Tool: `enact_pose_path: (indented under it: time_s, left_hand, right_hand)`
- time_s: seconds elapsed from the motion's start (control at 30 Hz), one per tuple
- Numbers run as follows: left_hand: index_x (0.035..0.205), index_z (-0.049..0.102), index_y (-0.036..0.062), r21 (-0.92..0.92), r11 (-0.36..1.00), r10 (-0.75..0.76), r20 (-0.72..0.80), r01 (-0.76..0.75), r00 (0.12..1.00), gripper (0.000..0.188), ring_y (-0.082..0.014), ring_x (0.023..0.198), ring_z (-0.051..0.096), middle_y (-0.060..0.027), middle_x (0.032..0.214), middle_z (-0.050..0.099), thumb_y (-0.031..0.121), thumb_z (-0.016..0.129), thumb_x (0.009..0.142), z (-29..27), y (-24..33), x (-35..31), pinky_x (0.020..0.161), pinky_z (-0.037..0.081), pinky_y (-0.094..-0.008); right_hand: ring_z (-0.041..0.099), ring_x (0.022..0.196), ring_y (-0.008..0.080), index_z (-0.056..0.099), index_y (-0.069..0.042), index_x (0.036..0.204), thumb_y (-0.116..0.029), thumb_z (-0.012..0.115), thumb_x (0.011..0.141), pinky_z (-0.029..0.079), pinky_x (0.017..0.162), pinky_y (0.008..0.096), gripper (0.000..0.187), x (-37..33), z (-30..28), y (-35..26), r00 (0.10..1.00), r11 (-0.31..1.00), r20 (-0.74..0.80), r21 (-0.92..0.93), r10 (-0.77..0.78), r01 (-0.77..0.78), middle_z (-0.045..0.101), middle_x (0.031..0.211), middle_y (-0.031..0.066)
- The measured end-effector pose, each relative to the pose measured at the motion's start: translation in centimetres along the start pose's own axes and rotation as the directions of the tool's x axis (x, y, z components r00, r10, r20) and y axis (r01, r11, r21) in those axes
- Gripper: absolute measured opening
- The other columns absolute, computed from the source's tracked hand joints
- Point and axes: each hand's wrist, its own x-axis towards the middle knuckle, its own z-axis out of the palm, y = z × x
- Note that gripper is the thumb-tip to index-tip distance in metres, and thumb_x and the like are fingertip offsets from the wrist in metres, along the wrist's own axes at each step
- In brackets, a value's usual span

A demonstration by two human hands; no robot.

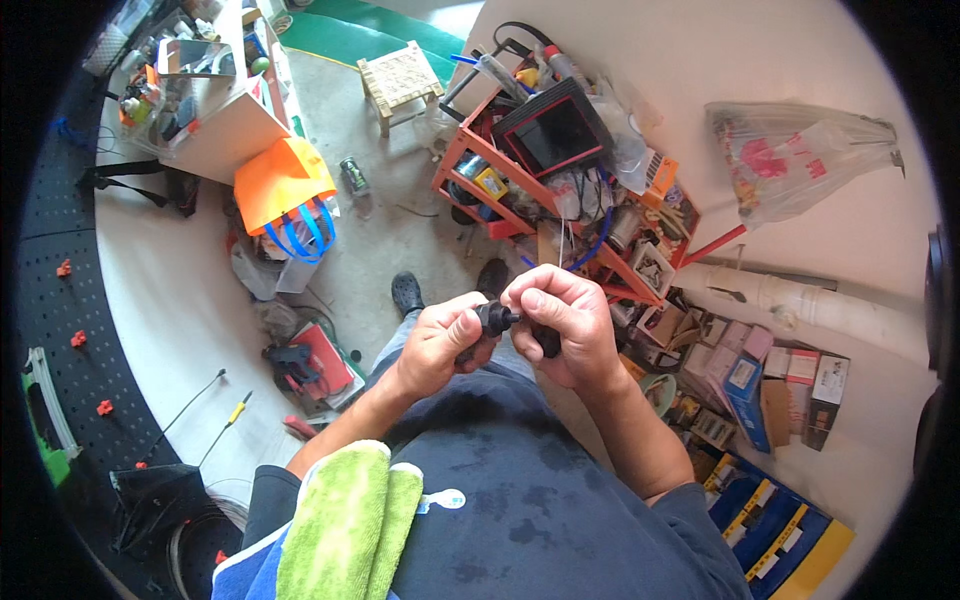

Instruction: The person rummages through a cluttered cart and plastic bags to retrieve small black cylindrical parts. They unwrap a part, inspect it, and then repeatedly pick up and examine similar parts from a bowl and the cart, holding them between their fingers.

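In front of my chest, my left hand [436, 345] is closed around a black threaded fitting [494, 318] with a nut-like collar and a narrower tip pointing right. Close beside that tip is my right hand [572, 322], its thumb and forefinger pinched together. A thin pale rod or wire [561, 244] rises above those fingers; whether they hold it or it stands behind them, I cannot tell. Under the right fingers shows a dark piece [546, 341], partly hidden by the hand. My fingers cover much of both parts.
A red tool cart [512, 212] crammed with tools, carrying a black tablet-like screen [553, 135], stands ahead right. Beyond it is a woven stool [402, 78]. An orange bag [284, 190] and a can [354, 176] are left. Boxes [742, 385] and blue bins [765, 515] line the right.
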Motion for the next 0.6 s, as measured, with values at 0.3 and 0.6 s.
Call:
enact_pose_path:
  time_s: [0.3, 0.6]
  left_hand:
    - [0.107, 0.066, 0.0009, 0.657, 0.748, 0.221, -0.109, -0.096, 0.969, 0.033, -0.0098, 0.072, 0.053, -0.004, 0.078, 0.06, 0.031, 0.077, 0.102, -0.2, 3.3, -0.2, 0.066, 0.046, -0.0289]
    - [0.106, 0.065, 0.0023, 0.615, 0.785, 0.175, -0.107, -0.073, 0.979, 0.034, -0.0061, 0.068, 0.055, 0.0014, 0.074, 0.061, 0.035, 0.073, 0.105, -0.5, 3.2, -0.8, 0.063, 0.045, -0.0256]
  right_hand:
    - [0.061, 0.06, 0.0195, 0.067, 0.005, 0.12, -0.024, 0.053, 0.112, 0.049, 0.055, 0.0302, 0.033, -0.2, -0.8, 0.0, 0.988, 0.981, -0.018, 0.122, 0.155, -0.152, 0.067, 0.092, 0.0143]
    - [0.061, 0.063, 0.0222, 0.062, 0.011, 0.134, -0.012, 0.048, 0.1, 0.05, 0.059, 0.0344, 0.044, 0.0, -1.2, 0.2, 0.986, 0.967, 0.024, 0.193, 0.166, -0.167, 0.068, 0.103, 0.0235]
